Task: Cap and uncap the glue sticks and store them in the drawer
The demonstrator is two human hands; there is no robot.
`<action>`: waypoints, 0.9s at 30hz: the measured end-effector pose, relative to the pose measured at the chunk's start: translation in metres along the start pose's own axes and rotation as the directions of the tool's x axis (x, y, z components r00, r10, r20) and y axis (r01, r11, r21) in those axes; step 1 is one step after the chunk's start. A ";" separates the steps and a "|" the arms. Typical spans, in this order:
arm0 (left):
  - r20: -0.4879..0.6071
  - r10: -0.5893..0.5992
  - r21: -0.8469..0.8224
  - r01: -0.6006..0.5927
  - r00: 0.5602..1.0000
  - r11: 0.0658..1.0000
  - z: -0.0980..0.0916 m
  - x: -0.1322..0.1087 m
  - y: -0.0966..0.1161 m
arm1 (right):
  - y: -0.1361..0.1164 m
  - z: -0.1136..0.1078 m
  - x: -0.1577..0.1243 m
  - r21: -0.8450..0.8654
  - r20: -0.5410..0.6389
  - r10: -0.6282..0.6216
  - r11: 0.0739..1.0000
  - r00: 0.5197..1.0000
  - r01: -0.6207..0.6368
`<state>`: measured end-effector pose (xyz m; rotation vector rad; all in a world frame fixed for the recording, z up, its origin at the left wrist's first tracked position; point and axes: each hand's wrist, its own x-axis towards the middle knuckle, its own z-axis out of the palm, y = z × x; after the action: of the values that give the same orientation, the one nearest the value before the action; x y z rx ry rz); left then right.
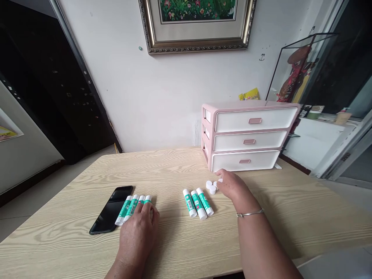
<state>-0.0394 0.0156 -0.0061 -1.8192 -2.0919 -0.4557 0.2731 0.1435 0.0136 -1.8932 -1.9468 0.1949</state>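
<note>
Several green-and-white glue sticks (125, 209) lie side by side at the left, the nearest one partly under my left hand (141, 224). That hand's fingers are curled over the glue stick at the right end of the row, hiding most of it. Three more glue sticks (198, 204) rest in a slanted group near the middle of the table. Beyond them stands a small cluster of white caps (212, 190). My right hand (231, 185) reaches in at the cluster's right side, thumb and finger closed around a white cap (220, 180).
A black phone (106, 217) lies left of the row, touching or nearly touching it. At the back right of the wooden table (87, 186) sits a pink-and-white drawer unit (247, 141) with a yellow packet (251, 94) on top. A framed picture (197, 45) hangs above.
</note>
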 end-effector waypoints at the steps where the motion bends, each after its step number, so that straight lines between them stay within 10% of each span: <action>1: -0.010 0.012 -0.015 -0.012 1.000 1.000 0.001 -0.001 0.000 | 0.002 -0.001 -0.002 -0.010 0.009 -0.016 1.000 1.000 0.016; 12: 0.192 0.135 -0.370 -0.056 0.972 0.928 0.010 -0.003 0.018 | -0.010 -0.002 -0.010 -0.031 0.192 0.015 0.999 0.981 -0.009; 19: 0.317 0.116 -0.438 0.037 0.941 0.898 0.006 0.013 0.060 | -0.035 -0.022 -0.016 0.055 -0.012 0.037 0.998 0.999 -0.036; 27: 0.379 0.104 -0.321 0.025 0.920 0.947 0.004 0.035 0.095 | -0.078 -0.008 -0.033 0.268 -0.130 -0.238 0.926 0.963 0.265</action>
<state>0.0501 0.0610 0.0079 -2.2981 -2.3416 -0.4750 0.2044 0.1049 0.0443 -1.4307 -1.9565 0.2851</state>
